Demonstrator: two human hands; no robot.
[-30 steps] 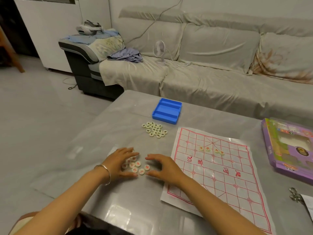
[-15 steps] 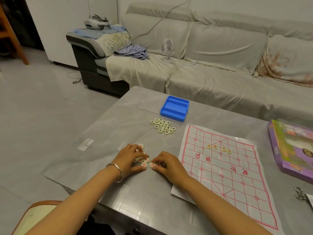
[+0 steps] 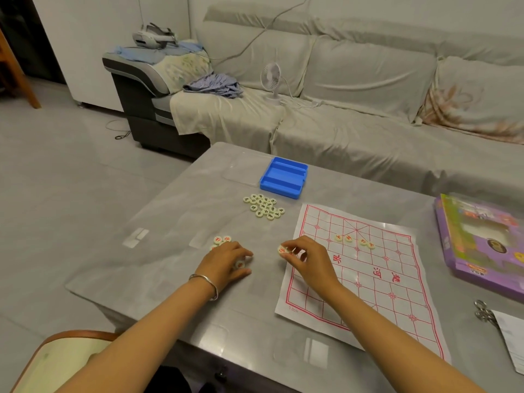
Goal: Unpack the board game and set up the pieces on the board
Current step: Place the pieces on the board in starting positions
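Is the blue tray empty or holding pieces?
Empty. The blue tray shows only bare blue channels; black-marked pieces lie beside it on the table.

A paper game board is laid on the table at centre right of the frame, four pieces in a row on its upper part. Up and left of it lies a tray, a cluster of pieces just below. A second cluster is covered in part by the left hand; a single piece is held by the right hand at the board's left edge. The game box lies far right.
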